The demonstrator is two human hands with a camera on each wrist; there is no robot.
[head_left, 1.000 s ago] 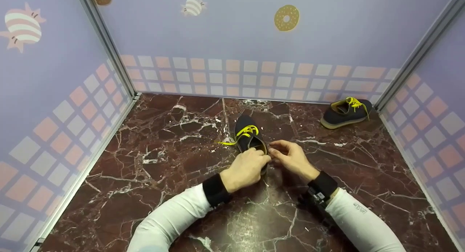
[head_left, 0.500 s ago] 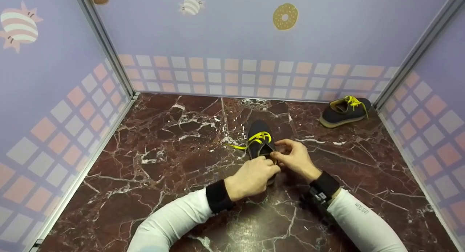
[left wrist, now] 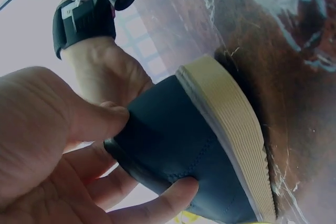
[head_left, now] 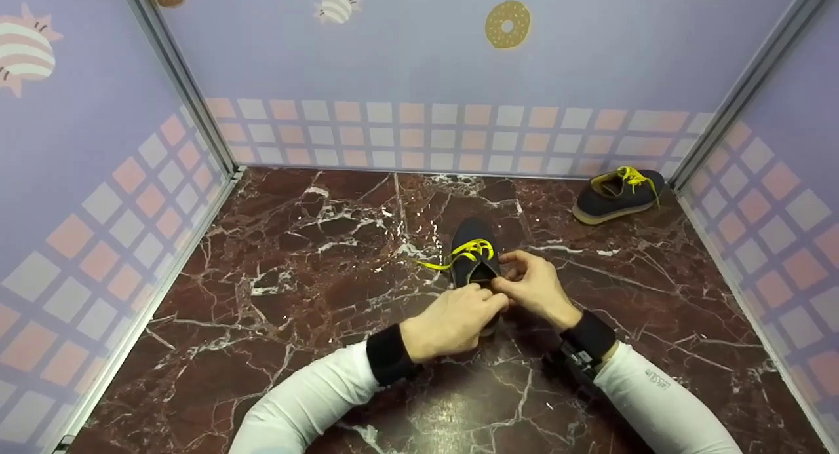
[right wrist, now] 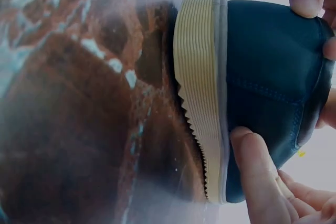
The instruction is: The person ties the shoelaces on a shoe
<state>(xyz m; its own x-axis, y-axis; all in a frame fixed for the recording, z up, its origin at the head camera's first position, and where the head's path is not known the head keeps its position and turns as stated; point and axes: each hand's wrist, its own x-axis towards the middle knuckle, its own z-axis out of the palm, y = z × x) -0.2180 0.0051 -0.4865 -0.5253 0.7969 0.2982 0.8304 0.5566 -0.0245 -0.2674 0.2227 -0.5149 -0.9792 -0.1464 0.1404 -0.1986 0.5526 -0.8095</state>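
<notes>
Dark shoe: The dark shoe (head_left: 473, 232) sits upright on the marble floor (head_left: 196, 349) in front of the person, toe pointing away, so its heel (left wrist: 168, 124) and mouth are within easy reach of both hands.
Left hand: The left hand (head_left: 455, 321) grips the heel, fingers bent; its thumb (left wrist: 105, 121) presses near the collar and 1 fingertip touches the side, apparently to steady the back.
Right hand: The right hand (head_left: 537, 289) pinches the shoe's right side, thumb and forefinger curved with a gap between; 1 fingertip (right wrist: 249, 145) presses above the pale sole (right wrist: 199, 61), probably as a brace. The thumb's exact contact is unclear.
Yellow lace: The yellow lace (head_left: 478, 247) crosses the front, 1 end trailing leftward, with neither hand on it.
Second shoe: The second shoe (head_left: 609, 206) stands in the far right corner, seemingly placed to leave working room.
</notes>
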